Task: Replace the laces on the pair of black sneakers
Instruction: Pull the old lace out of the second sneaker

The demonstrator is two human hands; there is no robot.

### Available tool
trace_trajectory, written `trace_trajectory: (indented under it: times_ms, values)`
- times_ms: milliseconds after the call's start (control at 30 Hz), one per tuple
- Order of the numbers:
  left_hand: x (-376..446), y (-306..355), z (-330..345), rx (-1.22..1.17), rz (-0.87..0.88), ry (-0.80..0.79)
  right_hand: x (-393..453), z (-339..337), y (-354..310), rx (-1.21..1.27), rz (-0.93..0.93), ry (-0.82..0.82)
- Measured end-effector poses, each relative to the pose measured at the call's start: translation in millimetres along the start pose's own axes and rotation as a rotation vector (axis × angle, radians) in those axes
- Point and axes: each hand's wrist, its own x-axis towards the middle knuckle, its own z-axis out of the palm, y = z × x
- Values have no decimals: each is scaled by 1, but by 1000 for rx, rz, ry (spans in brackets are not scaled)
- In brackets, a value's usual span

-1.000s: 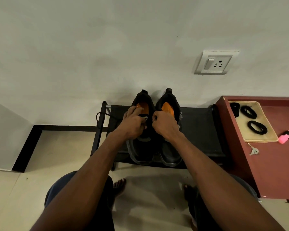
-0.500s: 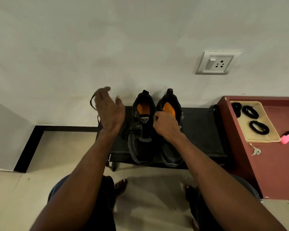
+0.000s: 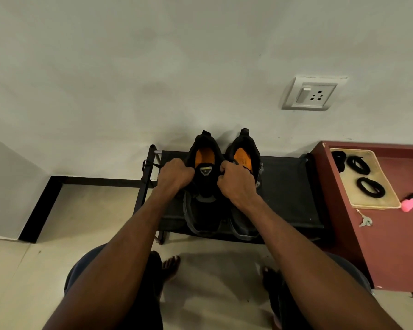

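Both hands are down at the left sneaker (image 3: 204, 184) — the left hand (image 3: 174, 173) curled tight at its outer edge, gripping a black lace (image 3: 150, 166) that trails off over the rack's (image 3: 286, 186) end, the right hand (image 3: 236, 182) clenched at the inner edge, though what it pinches I cannot tell. The right sneaker (image 3: 244, 158) stands just beside, touching. On the red cabinet (image 3: 396, 246) — a tray (image 3: 377, 203) holding coiled black laces (image 3: 370, 189).

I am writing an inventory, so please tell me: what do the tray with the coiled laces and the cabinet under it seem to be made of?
The tray looks like pale wood or bamboo with a matt finish: beige, with a thin raised rim; plastic is possible. The cabinet looks like reddish-brown laminated board: flat, even colour with a slight sheen and sharp edges.
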Motion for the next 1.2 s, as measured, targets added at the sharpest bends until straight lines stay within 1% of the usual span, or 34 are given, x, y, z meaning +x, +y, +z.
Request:
trace_trajectory:
  times_ms: [100, 167, 233, 300, 367, 433, 600, 700, 767, 800, 867, 933, 1000, 1067, 1133, 1200]
  values:
    - [5, -4, 3, -94, 16, -124, 0, 3, 0, 24, -6, -2]
    - [7, -4, 5, -124, 42, -196, 1, 8, -1, -58, -110, 55]
    - [9, -3, 6, -145, 51, -228, 3, 12, -4, -143, -246, 52]
    - [9, -2, 6, -118, 55, -225, 1, 15, -9, -147, -320, -60]
    - [8, -2, 6, -91, 56, -221, -3, 19, -11, -198, -352, -170]
    - [4, -1, 6, -100, 39, -231, -8, 25, -13, -243, -357, -203]
    - [8, -3, 7, -50, 82, -226, -14, 24, -18, -241, -298, -64]
    - [9, -3, 5, -20, 99, -215, -18, 24, -20, -272, -169, 148]
    - [10, -3, 5, -1, 105, -212, -22, 27, -20, -293, -64, 232]
    - [10, -3, 5, 3, 107, -208, -22, 29, -20, -313, -57, 255]
    - [9, -3, 5, 2, 105, -204, -23, 32, -21, -327, -118, 288]
    - [9, -3, 4, -18, 100, -214, -22, 30, -23, -325, -217, 257]
    - [8, -2, 4, -40, 91, -222, -21, 27, -25, -323, -303, 115]
    - [8, -2, 4, -49, 87, -222, -22, 28, -25, -325, -315, -23]
    - [8, -1, 6, -54, 79, -223, -25, 30, -23, -355, -314, -46]
    - [8, 0, 6, -45, 81, -220, -24, 28, -23, -346, -317, -17]
